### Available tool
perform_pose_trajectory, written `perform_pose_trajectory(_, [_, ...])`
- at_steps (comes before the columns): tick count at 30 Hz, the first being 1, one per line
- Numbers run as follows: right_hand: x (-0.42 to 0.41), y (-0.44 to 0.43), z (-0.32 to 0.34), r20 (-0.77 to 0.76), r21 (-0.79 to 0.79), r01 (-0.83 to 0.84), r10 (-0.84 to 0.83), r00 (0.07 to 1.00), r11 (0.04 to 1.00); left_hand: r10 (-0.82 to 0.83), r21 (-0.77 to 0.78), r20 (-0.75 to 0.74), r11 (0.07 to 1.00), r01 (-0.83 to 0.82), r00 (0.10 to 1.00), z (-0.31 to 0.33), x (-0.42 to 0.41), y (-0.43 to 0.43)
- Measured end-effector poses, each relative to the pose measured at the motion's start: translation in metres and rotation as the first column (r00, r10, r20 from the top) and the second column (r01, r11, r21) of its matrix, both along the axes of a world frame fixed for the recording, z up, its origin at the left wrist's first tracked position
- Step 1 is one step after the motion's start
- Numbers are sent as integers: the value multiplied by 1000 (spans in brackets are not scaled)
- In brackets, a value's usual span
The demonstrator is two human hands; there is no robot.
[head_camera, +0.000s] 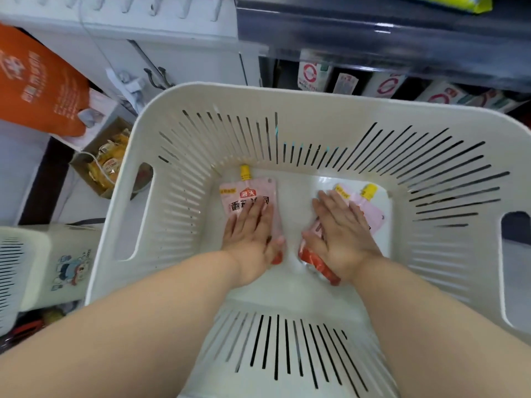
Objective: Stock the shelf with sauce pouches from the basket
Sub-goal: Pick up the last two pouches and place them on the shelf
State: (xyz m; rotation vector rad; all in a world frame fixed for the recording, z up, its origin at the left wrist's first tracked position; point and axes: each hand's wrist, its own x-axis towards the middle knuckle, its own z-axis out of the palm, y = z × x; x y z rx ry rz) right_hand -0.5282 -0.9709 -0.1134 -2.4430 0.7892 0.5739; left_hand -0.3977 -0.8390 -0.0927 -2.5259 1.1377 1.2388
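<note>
A large white slotted basket (201,96) fills the view, and both my arms reach down into it. On its floor to the left lies a pink sauce pouch (247,193) with a yellow cap. My left hand (250,237) rests flat on it, thumb hooked at its red lower edge. To the right lie two overlapping pink pouches (370,208), also yellow-capped. My right hand (342,234) covers the nearer one, thumb wrapped at its left side, and the red bottom end sticks out under my wrist. The shelf (373,30) stands beyond the basket's far rim.
White packets (309,74) stand in a row on the lower shelf level behind the basket. An orange bag (37,81) and an open cardboard box of snacks (106,162) sit at the left. A second white basket (11,268) is at the lower left.
</note>
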Motion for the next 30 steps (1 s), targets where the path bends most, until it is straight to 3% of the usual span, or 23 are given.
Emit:
perform_pose_trajectory(2, [-8, -7, 6, 2, -41, 223, -223, 975, 974, 321, -60, 74, 946, -317, 944, 1, 9, -5])
perform_pose_trajectory(4, [-9, -7, 16, -3, -74, 541, -543, 840, 838, 625, -33, 114, 779, -626, 772, 7, 17, -14])
perform_pose_trajectory(6, [3, -7, 29, -74, -80, 805, -809, 583, 588, 785, 18, 68, 616, -788, 615, 10, 23, -22])
perform_pose_trajectory(7, [8, -12, 16, -145, -94, 885, -886, 440, 455, 871, 17, -3, 491, -871, 491, 6, 27, -24])
perform_pose_trajectory(9, [12, -23, 0, -332, -48, 988, -935, 122, 146, 960, 24, -209, 197, -980, 188, 0, 33, -27])
perform_pose_trajectory(10, [10, -28, -17, -384, 42, 999, -923, 37, 23, 953, 44, -286, 120, -992, 102, -2, 34, -28])
perform_pose_trajectory(13, [0, -30, -42, -435, 325, 929, -900, -20, -178, 904, 100, -417, 143, -985, 89, 0, 30, -33])
perform_pose_trajectory(15, [3, -23, -24, -462, 287, 923, -881, -103, -258, 871, 92, -479, 171, -981, 107, 5, 28, -37])
perform_pose_trajectory(18, [12, -18, -8, -457, 475, 770, -867, -199, -427, 811, 30, -549, 259, -965, 201, 23, 24, -39])
perform_pose_trajectory(20, [22, -22, 5, -386, 562, 744, -910, -149, -360, 741, -128, -537, 401, -907, 403, 42, 22, -40])
perform_pose_trajectory(22, [30, -20, 34, -178, 639, 749, -981, -76, -174, 612, -355, -480, 519, -778, 628, 64, 20, -35])
perform_pose_trajectory(23, [32, -15, 51, -41, 658, 753, -999, -8, -33, 565, -427, -478, 520, -740, 673, 74, 20, -32])
perform_pose_trajectory(26, [22, 11, 83, 416, 523, 677, -848, 328, 518, 489, -516, -523, 470, -716, 698, 88, 29, -22])
perform_pose_trajectory(27, [17, 16, 82, 493, 462, 617, -763, 419, 637, 494, -514, -517, 474, -715, 699, 85, 32, -21])
perform_pose_trajectory(28, [15, 18, 78, 510, 415, 573, -702, 497, 707, 495, -508, -506, 491, -707, 707, 82, 33, -22])
perform_pose_trajectory(30, [18, 14, 71, 466, 419, 527, -673, 574, 739, 474, -501, -507, 518, -694, 720, 74, 30, -26])
